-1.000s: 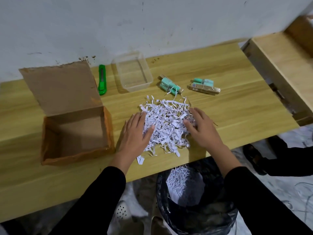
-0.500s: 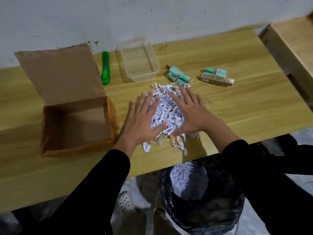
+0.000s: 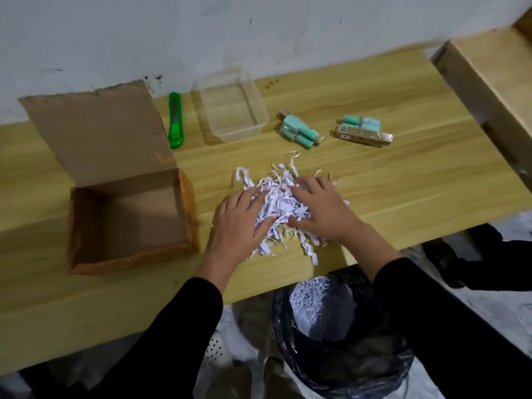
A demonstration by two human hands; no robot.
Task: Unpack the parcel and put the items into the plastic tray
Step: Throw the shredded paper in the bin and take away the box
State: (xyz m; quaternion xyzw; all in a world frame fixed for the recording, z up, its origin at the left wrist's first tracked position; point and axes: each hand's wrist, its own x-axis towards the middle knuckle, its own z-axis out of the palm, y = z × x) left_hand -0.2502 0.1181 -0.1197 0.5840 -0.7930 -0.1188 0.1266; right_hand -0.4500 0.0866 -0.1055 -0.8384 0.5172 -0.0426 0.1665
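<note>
The brown cardboard parcel (image 3: 129, 223) stands open and looks bare inside, on the left of the wooden table. A pile of white shredded paper (image 3: 277, 197) lies at the table's front middle. My left hand (image 3: 239, 226) and my right hand (image 3: 319, 208) press on it from both sides, fingers curled into the shreds. The clear plastic tray (image 3: 230, 108) sits at the back with nothing visible in it. To its right lie a bundle of teal tubes (image 3: 299, 132), another teal tube pack (image 3: 361, 122) and a gold flat box (image 3: 362, 135).
A green utility knife (image 3: 175, 120) lies between the parcel's lid and the tray. Under the table's front edge stands a bin with a black liner (image 3: 339, 349) that holds shredded paper. A second wooden surface (image 3: 495, 67) adjoins on the right.
Both hands have drawn the shredded paper together and pulled the pile toward the table's front edge. The pile has become smaller and tighter between them.
</note>
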